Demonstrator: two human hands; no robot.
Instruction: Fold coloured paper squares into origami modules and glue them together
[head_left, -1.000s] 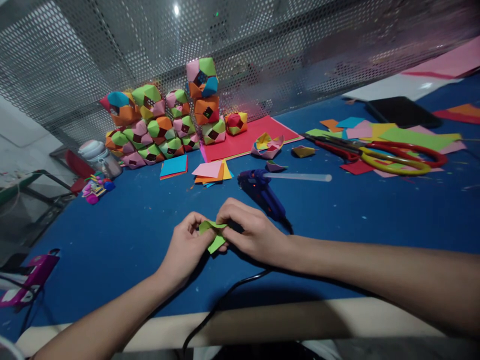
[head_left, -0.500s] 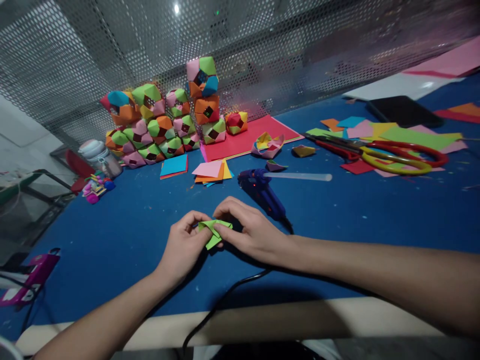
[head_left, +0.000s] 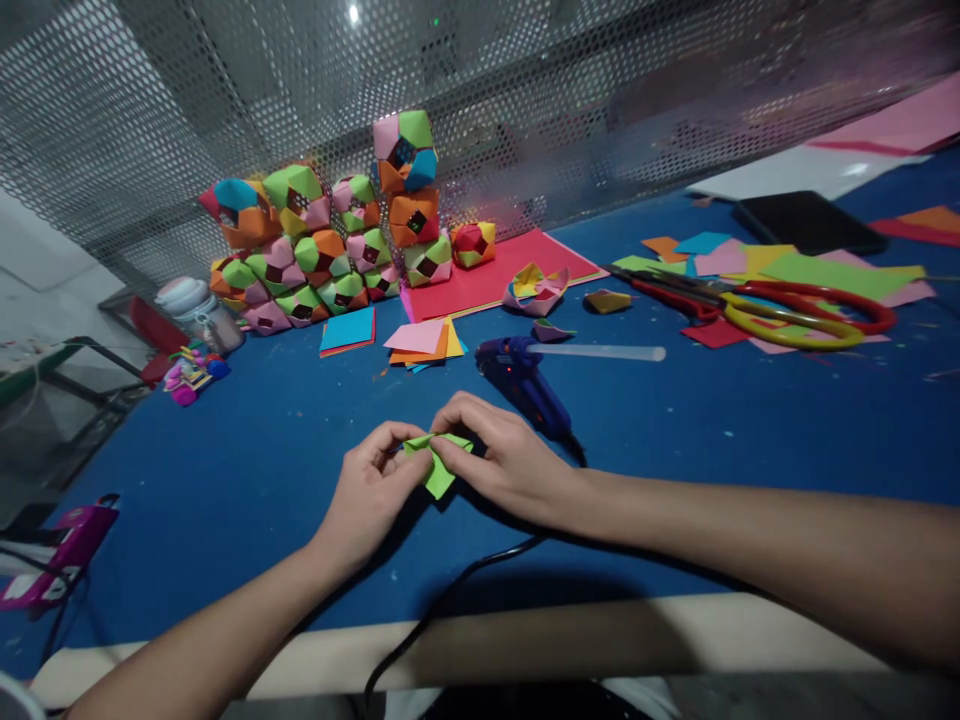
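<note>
A small green folded paper [head_left: 441, 478] is held between both hands, a little above the blue table [head_left: 247, 500]. My left hand [head_left: 375, 487] pinches its left side with thumb and fingers. My right hand [head_left: 504, 460] grips the upper right part, its thumb and index finger meeting near the middle of the top edge. The paper's lower corner points toward me; fingers hide part of its back. Just beyond my right hand lies a blue glue gun [head_left: 529, 390] with a clear glue stick [head_left: 600, 352] in its rear.
Several multicoloured folded-paper balls [head_left: 319, 258] are stacked at the back left. Paper squares [head_left: 349, 330] lie before them. Scissors [head_left: 795, 318] rest on paper scraps at right, near a black phone [head_left: 810, 222]. A black cord [head_left: 457, 580] runs over the table's front edge.
The green paper has turned and shifted slightly right, so its lower corner now points more straight toward me. My fingertips have come closer together along its top edge.
</note>
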